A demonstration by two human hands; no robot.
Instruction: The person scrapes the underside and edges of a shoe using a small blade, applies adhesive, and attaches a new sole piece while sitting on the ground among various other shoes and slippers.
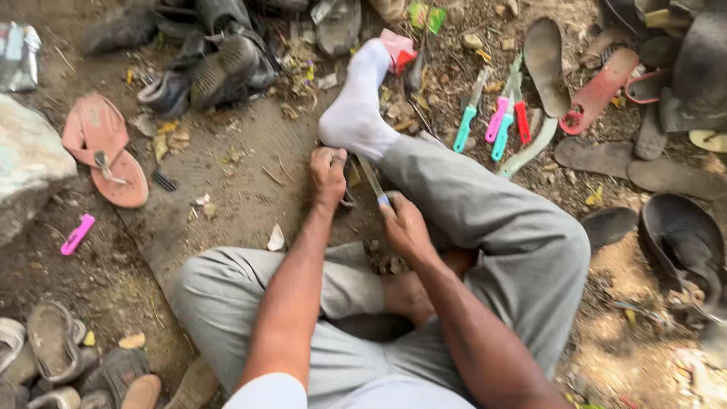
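No real containers here: just bare dirt ground (pixel 227 197) strewn with worn sandals (pixel 106 148), loose soles (pixel 547 57) and colour-handled knives (pixel 496 113). Person sits on it, socked foot (pixel 356 106) stretched out. Left hand (pixel 328 174) is fisted tight on a small dark piece (pixel 347 189) below the heel; right hand (pixel 405 226) is wrapped around a blue-handled blade (pixel 372 180), angled up toward that piece.

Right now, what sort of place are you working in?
Likely an open-air shoe-repair spot on bare ground. Worn sandals and loose soles lie scattered on the dirt, bright-handled knives sit nearby, and the right hand holds a blade beside the left hand.
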